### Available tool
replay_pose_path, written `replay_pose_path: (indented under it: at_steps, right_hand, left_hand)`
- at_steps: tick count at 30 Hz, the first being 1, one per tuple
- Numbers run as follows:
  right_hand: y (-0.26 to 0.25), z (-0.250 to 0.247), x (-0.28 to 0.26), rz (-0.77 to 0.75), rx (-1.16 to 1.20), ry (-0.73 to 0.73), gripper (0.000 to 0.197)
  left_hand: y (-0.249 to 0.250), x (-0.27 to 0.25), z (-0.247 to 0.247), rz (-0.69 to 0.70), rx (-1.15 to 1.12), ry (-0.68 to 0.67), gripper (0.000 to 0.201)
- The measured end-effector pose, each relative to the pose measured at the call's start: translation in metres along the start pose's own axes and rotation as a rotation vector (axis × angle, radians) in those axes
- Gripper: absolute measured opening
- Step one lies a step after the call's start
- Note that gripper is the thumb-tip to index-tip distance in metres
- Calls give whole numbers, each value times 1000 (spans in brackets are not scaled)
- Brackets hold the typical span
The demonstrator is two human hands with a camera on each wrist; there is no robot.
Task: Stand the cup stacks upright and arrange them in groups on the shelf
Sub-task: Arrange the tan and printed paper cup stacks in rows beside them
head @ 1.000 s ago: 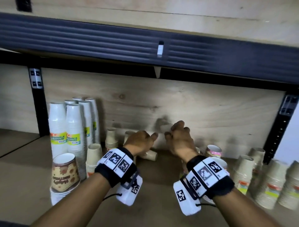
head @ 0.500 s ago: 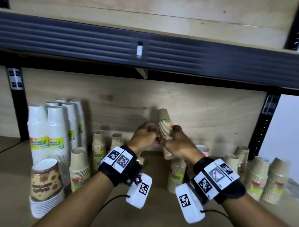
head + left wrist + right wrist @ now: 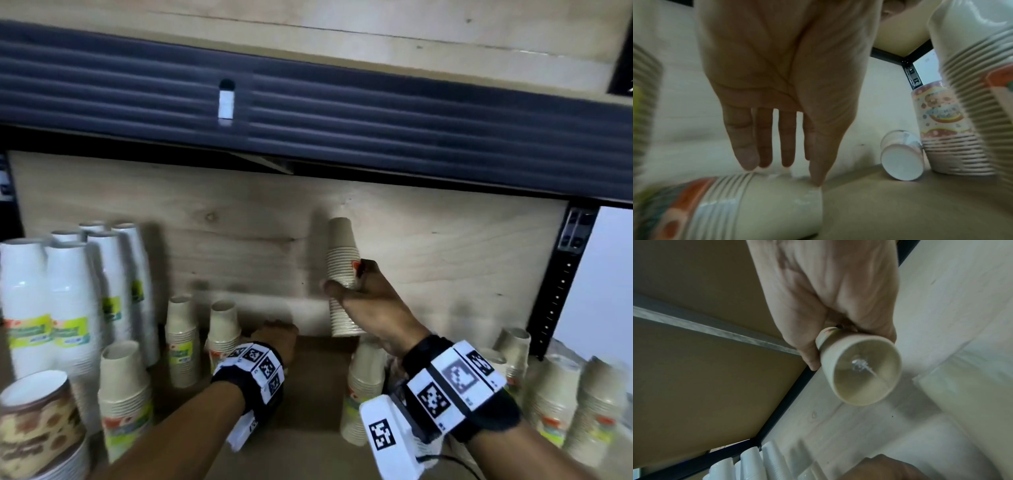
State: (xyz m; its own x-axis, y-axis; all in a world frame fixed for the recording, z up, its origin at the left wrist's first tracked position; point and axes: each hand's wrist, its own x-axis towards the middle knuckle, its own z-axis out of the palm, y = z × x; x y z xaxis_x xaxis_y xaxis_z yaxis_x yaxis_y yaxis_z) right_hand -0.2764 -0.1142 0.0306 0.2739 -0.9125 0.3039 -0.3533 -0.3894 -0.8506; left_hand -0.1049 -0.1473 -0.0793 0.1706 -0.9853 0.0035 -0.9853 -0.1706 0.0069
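Head view shows the left hand (image 3: 274,339) has let go and dropped, fingers straight, onto a fallen cup stack (image 3: 748,206), while the right hand (image 3: 370,301) alone grips the raised beige stack (image 3: 342,274), upright above the shelf (image 3: 308,411), not yet placed.

No word or number can be read with certainty. The tall white plastic cup stacks (image 3: 68,308) carry yellow-green paper labels, but their print is blurred. The brown patterned paper bowl stack (image 3: 37,435) bears dark lettering too smeared to make out. The beige paper cup stacks (image 3: 125,397) have orange-and-green labels with illegible print. The cartoon-printed paper cup stack (image 3: 941,120) shows a rainbow band with blue letters that stay unreadable. The white wristband tags (image 3: 445,383) show only black square code patterns.
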Motion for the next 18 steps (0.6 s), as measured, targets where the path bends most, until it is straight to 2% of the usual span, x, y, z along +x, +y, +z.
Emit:
replay_pose_path:
  at_steps: [5,10,13,18]
  right_hand:
    - [8,-7,10,-3,-4,55,48]
    - [10,-11,14,-30,-27,102,52]
    - [9,-13,14,-40,-6,100,54]
    - [-1,-15,11,-51,-47,110,58]
  left_hand:
    - [6,11,12,4,7,-56,32]
    - [12,5,5,-11,117,-90,36]
    - [14,-6,-6,34,116,-41,38]
    - [12,-29,-35,102,-9,150,36]
